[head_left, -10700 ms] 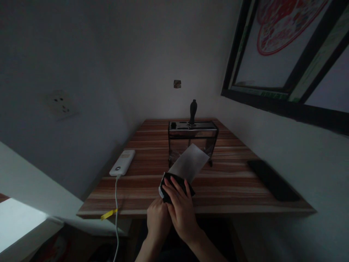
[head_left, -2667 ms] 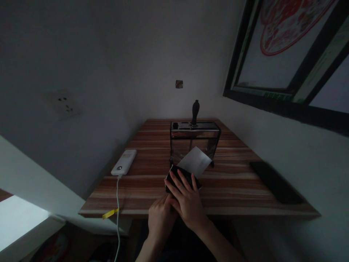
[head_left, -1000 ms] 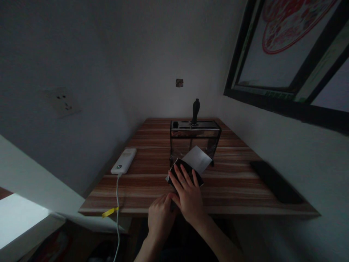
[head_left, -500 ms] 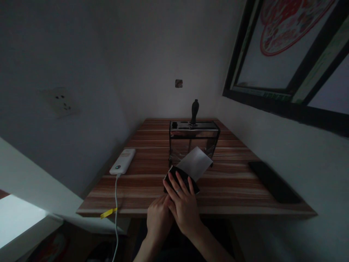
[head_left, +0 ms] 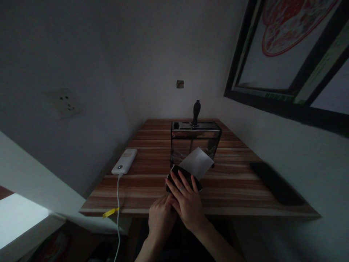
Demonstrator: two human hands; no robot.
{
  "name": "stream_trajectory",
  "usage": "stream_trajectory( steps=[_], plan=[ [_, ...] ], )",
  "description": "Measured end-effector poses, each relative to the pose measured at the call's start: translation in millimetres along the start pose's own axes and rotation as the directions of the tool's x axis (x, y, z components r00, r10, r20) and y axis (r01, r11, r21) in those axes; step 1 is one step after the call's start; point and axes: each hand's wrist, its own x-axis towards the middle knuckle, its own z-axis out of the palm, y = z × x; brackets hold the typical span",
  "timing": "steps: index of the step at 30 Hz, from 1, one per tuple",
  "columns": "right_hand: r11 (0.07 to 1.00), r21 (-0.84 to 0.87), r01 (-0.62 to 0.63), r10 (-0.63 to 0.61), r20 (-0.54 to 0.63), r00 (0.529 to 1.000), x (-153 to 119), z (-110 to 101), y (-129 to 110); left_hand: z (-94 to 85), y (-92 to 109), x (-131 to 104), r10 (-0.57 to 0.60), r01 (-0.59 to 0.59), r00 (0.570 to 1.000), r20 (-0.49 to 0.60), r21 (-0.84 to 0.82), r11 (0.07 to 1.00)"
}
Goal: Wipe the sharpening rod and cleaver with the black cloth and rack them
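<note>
At the near edge of the table (head_left: 152, 182), my right hand (head_left: 188, 205) lies over a black flat piece (head_left: 196, 185) with a pale torn-looking edge, perhaps card or a packet. Its fingers are stretched out and spread on top, with a ring on one of them. My left hand (head_left: 161, 216) is closed beside it, touching the right thumb; whatever its fingers hold is hidden. A white sheet (head_left: 197, 163) sticks out from behind the black piece, slanting up to the right in front of a clear-sided, black-framed knife holder (head_left: 196, 131).
A black handle (head_left: 196, 112) rises from the holder's top. To the left lies a white power bank (head_left: 124, 162) with a white cable (head_left: 118, 207) hanging over the edge, a yellow tag (head_left: 110, 212) on it. A dark flat slab (head_left: 275, 183) lies at the right, by the wall.
The whole view has shifted very slightly. Both hands, the black piece and the white sheet keep the same arrangement.
</note>
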Motion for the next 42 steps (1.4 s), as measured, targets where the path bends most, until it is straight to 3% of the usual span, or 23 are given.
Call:
stream_trajectory(
  steps=[12, 20, 25, 33, 42],
  plan=[
    [0.990, -0.112, -0.090, 0.085, -0.048, 0.995, 17.5, -12.6, 37.4, -5.0, 3.8, 3.1, 0.003, -0.002, 1.000, -0.021, 0.055, 0.998],
    [0.973, -0.151, -0.176, 0.151, -0.165, 0.975, 33.3, -19.1, 74.7, -3.1, 2.4, 2.2, 0.020, -0.016, 0.999, -0.051, 0.084, 0.996],
    [0.964, -0.166, -0.209, 0.174, -0.203, 0.964, 38.8, -18.9, 85.8, -4.0, 3.4, 2.8, 0.022, -0.017, 0.997, -0.067, 0.073, 0.997],
    [0.968, -0.164, -0.190, 0.155, -0.206, 0.966, 33.4, -17.0, 78.0, -0.9, 1.2, 2.5, 0.029, -0.025, 0.998, -0.062, 0.070, 0.997],
    [0.990, -0.085, -0.116, 0.107, -0.100, 0.989, 21.1, -7.3, 34.3, -2.1, 3.1, 2.8, -0.012, 0.013, 1.000, -0.025, 0.048, 0.999]
  ],
)
